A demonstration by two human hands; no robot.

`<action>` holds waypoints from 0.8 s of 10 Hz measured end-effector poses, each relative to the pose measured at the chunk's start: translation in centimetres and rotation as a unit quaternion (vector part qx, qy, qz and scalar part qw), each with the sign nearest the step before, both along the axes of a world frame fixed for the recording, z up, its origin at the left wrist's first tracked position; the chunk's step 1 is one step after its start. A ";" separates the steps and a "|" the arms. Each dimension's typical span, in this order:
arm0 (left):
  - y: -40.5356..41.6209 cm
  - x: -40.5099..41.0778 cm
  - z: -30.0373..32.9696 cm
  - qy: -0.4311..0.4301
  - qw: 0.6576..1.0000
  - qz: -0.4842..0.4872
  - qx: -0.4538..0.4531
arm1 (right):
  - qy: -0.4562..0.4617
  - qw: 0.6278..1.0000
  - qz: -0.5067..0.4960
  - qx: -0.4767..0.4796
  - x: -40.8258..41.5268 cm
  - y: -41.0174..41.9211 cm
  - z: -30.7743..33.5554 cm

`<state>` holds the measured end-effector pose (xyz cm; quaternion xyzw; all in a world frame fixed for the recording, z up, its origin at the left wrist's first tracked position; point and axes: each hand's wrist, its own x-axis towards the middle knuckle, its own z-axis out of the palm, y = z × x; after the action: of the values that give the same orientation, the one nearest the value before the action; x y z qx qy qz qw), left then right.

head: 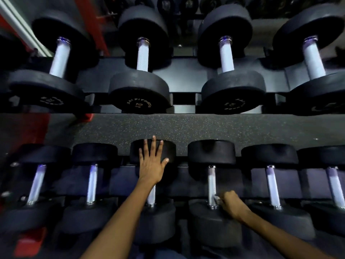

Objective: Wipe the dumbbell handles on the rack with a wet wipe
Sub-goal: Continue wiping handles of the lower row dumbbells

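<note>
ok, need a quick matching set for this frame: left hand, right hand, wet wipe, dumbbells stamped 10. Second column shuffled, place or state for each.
Things:
1. left hand
2. right hand
3. wet wipe
4. dumbbells stamped 10

Place or state:
A. far row of the rack
B. pinched against the near end of a handle
C. flat, fingers spread, on a dumbbell head in the near row
D. curled beside the fourth handle from the left in the near row

Pairs: 1-C, 2-D, 3-B, 4-A
</note>
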<state>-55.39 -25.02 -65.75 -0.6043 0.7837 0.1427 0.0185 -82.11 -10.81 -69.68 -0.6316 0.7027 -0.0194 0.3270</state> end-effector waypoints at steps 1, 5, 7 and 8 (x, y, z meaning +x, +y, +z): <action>-0.6 -0.8 0.6 -0.041 0.998 0.030 0.049 | -0.062 0.988 0.108 -0.096 -3.0 -3.9 1.3; -1.2 -2.2 1.8 -0.124 0.979 0.062 0.153 | -0.088 0.932 0.348 -0.042 -6.3 -7.2 -1.4; -1.4 -2.1 2.0 -0.123 0.979 0.054 0.154 | 0.414 0.691 0.447 -0.390 -3.9 -6.5 -6.3; -1.4 -2.0 2.1 -0.116 0.980 0.053 0.155 | 0.356 0.806 0.332 -0.337 -2.1 -8.0 -4.2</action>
<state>-57.40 -26.43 -63.70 -0.6469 0.7117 0.1918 0.1954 -84.22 -18.81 -73.87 -0.8593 0.4666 0.0812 -0.1931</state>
